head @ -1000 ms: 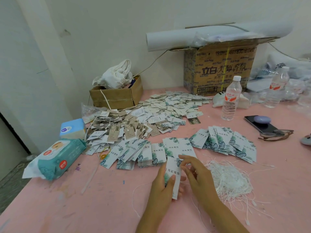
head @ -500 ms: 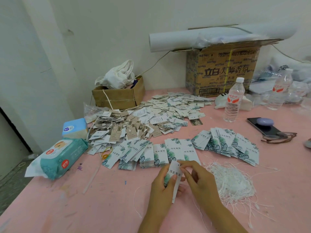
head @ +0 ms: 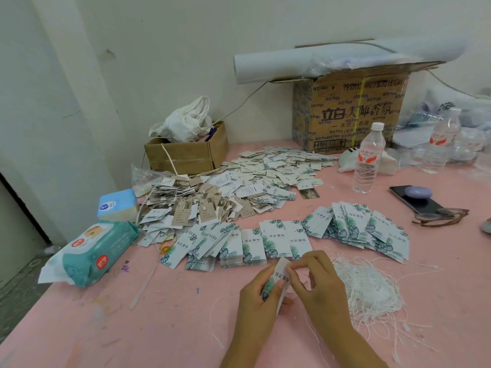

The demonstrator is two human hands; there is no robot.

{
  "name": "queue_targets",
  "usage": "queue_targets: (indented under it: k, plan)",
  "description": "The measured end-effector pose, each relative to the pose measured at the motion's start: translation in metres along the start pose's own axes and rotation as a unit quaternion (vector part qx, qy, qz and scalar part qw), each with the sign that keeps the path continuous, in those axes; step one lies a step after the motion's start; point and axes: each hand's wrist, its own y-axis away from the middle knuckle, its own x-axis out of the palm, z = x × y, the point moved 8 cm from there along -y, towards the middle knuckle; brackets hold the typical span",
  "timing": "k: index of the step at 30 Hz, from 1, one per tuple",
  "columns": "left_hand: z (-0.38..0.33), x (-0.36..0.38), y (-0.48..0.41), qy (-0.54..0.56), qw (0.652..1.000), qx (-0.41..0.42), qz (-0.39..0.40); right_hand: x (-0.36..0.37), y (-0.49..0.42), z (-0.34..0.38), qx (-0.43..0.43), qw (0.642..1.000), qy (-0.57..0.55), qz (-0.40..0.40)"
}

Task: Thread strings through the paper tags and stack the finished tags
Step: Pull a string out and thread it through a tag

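Pink table (head: 132, 328) against a white wall (head: 159, 49), tags heaped at centre. Low in frame, left hand (head: 259, 296) grips one tag (head: 277, 278); right hand (head: 316, 282) pinches its top edge.

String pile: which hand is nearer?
Right. The right hand sits just beside the string pile, at its left edge; the left hand is farther left, on the other side of the tag both hold.

Water bottle (head: 368, 160), phone (head: 423, 206), glasses (head: 430, 217), wipes pack (head: 98, 251), cardboard box (head: 350, 110)
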Motion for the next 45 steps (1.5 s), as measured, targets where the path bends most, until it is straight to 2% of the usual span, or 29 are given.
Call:
queue_targets:
  k: [8,22,28,33,41,45]
  plan:
    - [-0.006,0.001,0.002,-0.001,1.0,0.019,0.001,-0.002,0.0,-0.008,0.032,0.999,-0.002,-0.015]
    - [-0.005,0.006,0.001,0.012,0.999,-0.007,0.034,0.002,-0.002,-0.016,0.081,0.989,-0.127,-0.011]
    - [-0.002,0.006,0.002,0.088,0.993,-0.061,0.04,0.003,-0.002,-0.018,0.084,0.981,-0.173,-0.015]
    - [-0.002,0.009,0.004,0.166,0.981,-0.075,0.065,-0.001,-0.004,-0.015,0.079,0.983,-0.164,-0.026]
    - [-0.001,0.007,0.002,0.066,0.997,-0.028,0.04,-0.004,-0.002,-0.006,0.062,0.994,-0.094,-0.001]
    - [-0.004,0.004,0.0,0.068,0.998,-0.01,0.015,-0.004,-0.002,-0.011,0.102,0.99,-0.092,-0.009]
